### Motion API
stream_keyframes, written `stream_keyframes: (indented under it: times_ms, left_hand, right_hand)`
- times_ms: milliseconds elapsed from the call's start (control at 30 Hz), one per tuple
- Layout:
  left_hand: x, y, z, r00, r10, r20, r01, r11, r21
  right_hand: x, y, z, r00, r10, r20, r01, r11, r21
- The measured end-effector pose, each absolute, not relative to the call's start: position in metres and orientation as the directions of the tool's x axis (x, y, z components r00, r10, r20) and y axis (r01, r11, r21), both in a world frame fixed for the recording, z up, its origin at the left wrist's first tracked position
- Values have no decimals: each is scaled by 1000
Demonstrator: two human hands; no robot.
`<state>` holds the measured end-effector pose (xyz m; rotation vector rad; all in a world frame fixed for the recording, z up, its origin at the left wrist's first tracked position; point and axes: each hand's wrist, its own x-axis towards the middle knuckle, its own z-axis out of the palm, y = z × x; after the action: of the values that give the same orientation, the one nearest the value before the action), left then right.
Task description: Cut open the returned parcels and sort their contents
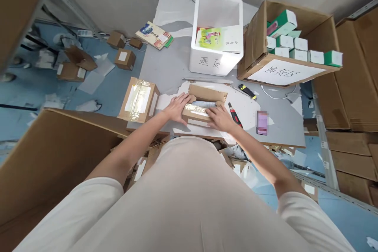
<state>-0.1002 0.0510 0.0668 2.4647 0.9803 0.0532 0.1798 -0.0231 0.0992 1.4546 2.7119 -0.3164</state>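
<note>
A small cardboard box (pixel 199 119) with shiny tape lies at the table's front edge, its top partly open and its back flap raised. Something pale shows inside, too little to name. My left hand (pixel 178 108) grips the box's left end, thumb at the front and fingers over the top. On the right, my right hand (pixel 220 117) holds the taped front flap and corner with bent fingers. A red-and-black utility knife (pixel 235 115) lies just right of that hand. Farther back is a yellow-and-black cutter (pixel 247 91).
A taped carton (pixel 139 100) stands at the left. Behind are a white foam bin (pixel 217 61) holding books and a large carton (pixel 251 53) of green-and-white boxes. A purple phone-like item (pixel 262 123) lies right. Books (pixel 153 35) sit at the back left; shelving (pixel 327 153) flanks the table.
</note>
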Motion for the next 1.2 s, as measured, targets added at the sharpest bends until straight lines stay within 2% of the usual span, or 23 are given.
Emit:
stream_keyframes:
  times_ms: [100, 200, 367, 500, 600, 700, 767, 833, 933, 1033, 1133, 1200]
  left_hand:
    - [-99, 60, 51, 769, 634, -79, 573, -630, 525]
    - [-94, 64, 35, 763, 647, -4, 529, -620, 580]
    - [-102, 68, 31, 795, 607, 19, 481, -648, 590]
    - [-112, 73, 58, 849, 485, -211, 505, -622, 598]
    - [-94, 67, 78, 707, 614, -351, 688, -482, 543]
    - [-58, 53, 86, 501, 791, -351, 829, -324, 455]
    - [-42, 47, 87, 427, 838, -338, 864, -268, 427]
    - [-41, 47, 88, 433, 840, -327, 847, -256, 466]
    - [-65, 55, 94, 536, 822, -192, 776, -389, 497]
    - [-90, 61, 98, 709, 703, -49, 675, -657, 337]
    - [-98, 57, 93, 802, 580, -144, 597, -763, 248]
    - [-95, 51, 88, 782, 589, -204, 623, -742, 248]
  right_hand:
    - [164, -46, 98, -420, 894, -156, 907, 416, -58]
    - [154, -75, 86, -352, 930, -101, 936, 348, -59]
    - [147, -132, 56, -333, 943, -4, 919, 324, -224]
    - [152, -131, 44, -209, 977, 43, 881, 207, -425]
    - [156, -114, 43, -83, 990, 111, 868, 127, -480]
    - [155, -107, 41, -73, 981, 177, 880, 147, -451]
    - [153, -109, 38, -74, 977, 198, 889, 155, -432]
    - [151, -114, 35, -66, 977, 204, 893, 149, -424]
    - [152, -119, 31, -76, 975, 208, 889, 161, -429]
    - [153, -121, 29, -91, 974, 208, 886, 174, -430]
    - [154, -121, 29, -100, 974, 202, 883, 180, -433]
    - [155, -121, 29, -113, 974, 196, 881, 190, -434]
